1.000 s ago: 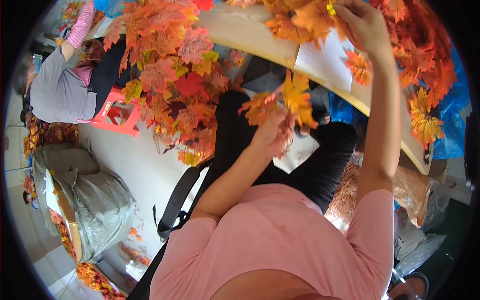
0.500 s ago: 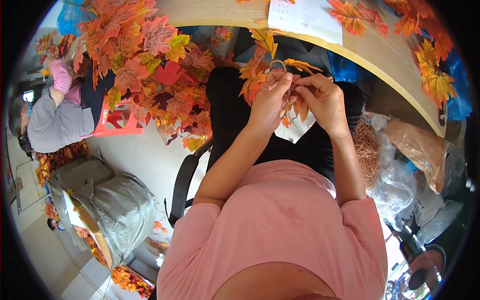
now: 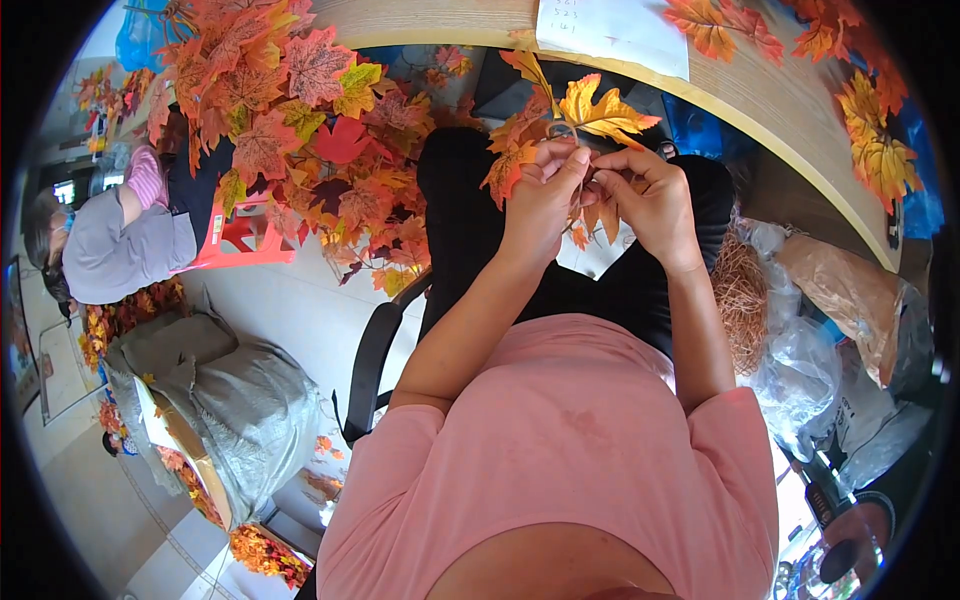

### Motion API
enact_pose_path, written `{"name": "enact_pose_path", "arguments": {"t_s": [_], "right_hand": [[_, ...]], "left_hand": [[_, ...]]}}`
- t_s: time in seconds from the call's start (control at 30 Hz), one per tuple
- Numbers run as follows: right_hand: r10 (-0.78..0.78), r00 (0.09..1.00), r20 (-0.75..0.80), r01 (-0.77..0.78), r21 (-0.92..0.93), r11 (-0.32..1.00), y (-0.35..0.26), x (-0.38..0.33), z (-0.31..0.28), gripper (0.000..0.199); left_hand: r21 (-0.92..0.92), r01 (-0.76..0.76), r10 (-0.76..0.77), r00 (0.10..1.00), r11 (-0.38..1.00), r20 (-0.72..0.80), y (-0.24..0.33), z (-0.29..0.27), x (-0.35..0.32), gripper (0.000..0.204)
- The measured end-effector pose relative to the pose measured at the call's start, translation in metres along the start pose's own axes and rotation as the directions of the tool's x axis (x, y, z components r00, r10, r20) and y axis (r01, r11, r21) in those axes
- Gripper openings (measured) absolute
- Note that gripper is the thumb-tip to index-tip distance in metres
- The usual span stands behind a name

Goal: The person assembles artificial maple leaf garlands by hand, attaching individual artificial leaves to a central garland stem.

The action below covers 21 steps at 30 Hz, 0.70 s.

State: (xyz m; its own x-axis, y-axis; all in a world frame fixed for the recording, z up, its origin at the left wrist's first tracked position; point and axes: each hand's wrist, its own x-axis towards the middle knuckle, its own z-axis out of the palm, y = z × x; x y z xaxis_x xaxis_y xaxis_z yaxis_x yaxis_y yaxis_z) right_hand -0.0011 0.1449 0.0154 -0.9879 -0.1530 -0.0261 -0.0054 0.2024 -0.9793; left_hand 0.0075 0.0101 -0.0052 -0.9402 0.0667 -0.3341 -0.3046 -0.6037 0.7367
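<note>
Over the lap, left hand [image 3: 543, 200] and right hand [image 3: 650, 207] each grip a leaf spray [image 3: 605, 112], pinched, apart from the desk [image 3: 775, 110] edge. Floor [image 3: 325, 310] shows beyond the armrest [image 3: 370, 365].

The held leaf [image 3: 603, 110], toward one o'clock, looks like thin, veined cloth. The table [image 3: 800, 125] at two is smooth and wood-grained; its sheet [image 3: 620, 42], at one, is matt paper. Near ten, the stool [image 3: 262, 256] is smooth plastic. At eight, the cover [image 3: 250, 420] looks rough and creased. Toward four, bags [image 3: 800, 380] are glossy, crinkled plastic.
</note>
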Motion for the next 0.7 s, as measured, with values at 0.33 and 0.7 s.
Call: {"name": "enact_pose_path", "arguments": {"t_s": [0.33, 0.7], "right_hand": [[-0.020, 1.000, 0.008, 0.021, -0.049, 0.999, 0.0023, 0.0005, -0.0001, 0.010], [0.139, 0.989, 0.047, -0.141, 0.027, 0.990, -0.0001, 0.0003, -0.0026, 0.012]], "left_hand": [[0.023, -0.001, 0.001, 1.000, 1.000, -0.012, 0.0016, -0.0014, -0.0016, 0.015], [0.141, -0.064, 0.048, 0.992, 0.988, 0.118, -0.0002, -0.0039, -0.0067, 0.007]]}}
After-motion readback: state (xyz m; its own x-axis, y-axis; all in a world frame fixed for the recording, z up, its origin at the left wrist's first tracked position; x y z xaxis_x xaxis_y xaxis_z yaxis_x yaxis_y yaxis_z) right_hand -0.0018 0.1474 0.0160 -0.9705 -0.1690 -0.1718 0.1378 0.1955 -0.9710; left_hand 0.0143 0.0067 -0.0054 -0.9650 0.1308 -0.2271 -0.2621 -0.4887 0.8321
